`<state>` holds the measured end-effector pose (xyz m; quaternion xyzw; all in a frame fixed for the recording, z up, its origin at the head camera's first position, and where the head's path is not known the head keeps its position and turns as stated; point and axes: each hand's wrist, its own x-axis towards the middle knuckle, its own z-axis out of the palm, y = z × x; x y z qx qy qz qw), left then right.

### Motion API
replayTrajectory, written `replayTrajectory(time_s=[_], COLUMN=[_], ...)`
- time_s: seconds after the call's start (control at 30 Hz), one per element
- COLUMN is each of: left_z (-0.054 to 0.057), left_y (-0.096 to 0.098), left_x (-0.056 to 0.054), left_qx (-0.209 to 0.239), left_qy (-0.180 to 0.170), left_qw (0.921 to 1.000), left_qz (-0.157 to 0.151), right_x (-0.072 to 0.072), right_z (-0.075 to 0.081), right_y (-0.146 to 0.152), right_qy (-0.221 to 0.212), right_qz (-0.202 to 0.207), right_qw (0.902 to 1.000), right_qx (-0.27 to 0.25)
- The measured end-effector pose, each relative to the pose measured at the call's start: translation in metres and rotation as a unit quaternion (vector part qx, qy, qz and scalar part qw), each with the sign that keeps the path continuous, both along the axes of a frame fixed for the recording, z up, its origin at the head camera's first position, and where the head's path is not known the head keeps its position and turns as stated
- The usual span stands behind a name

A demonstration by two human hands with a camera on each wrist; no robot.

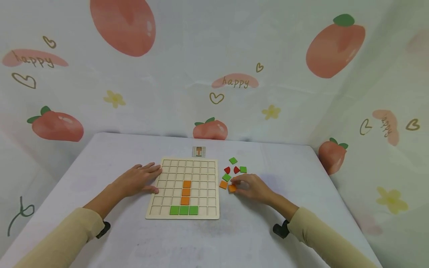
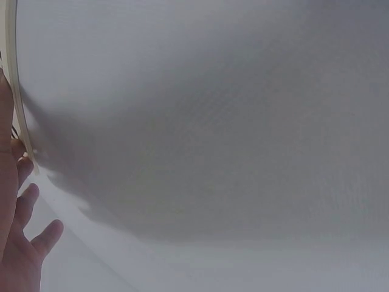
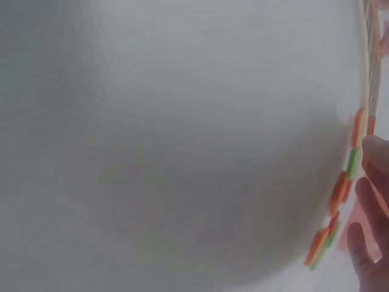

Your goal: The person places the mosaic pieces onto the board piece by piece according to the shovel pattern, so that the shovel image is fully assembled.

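Head: board point(image 1: 196, 177) holds six tiles point(image 1: 184, 210), unplaced tiles point(image 1: 226, 177) right of it; left hand point(image 1: 139, 180) spread, right hand point(image 1: 253, 188) pinching orange tile point(image 1: 232, 189).

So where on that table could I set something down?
Bare tabletop lies on the near side of the board, between the sleeves, and in the far right corner, beyond the right hand. It's crowded just right of the board: loose tiles lie by that hand's fingers.

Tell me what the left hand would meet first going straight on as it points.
The pale wooden gridded board; the left hand is at its left edge, though exact depth is unclear.
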<state>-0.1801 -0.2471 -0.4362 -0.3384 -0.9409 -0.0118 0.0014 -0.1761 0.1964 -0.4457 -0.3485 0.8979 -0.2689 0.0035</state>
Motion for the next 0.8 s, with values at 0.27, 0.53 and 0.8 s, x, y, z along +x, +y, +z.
replayTrajectory(time_s=[0.27, 0.53, 0.8], left_z=[-0.002, 0.000, -0.001], left_y=[-0.002, -0.001, -0.001], left_x=[-0.001, 0.000, 0.000], left_qx=[0.001, 0.003, 0.003], left_qy=[-0.001, -0.002, -0.004], left_qw=[1.0000, 1.0000, 1.0000], left_qz=[0.001, 0.000, 0.005], right_x=[-0.018, -0.033, -0.041], right_z=[0.003, 0.010, 0.009], right_y=[-0.027, -0.063, -0.100], right_qy=[-0.006, -0.025, -0.059], right_qz=[0.009, 0.002, -0.014], right_qw=[0.9994, 0.9990, 0.9966], right_qx=[-0.034, -0.036, -0.055])
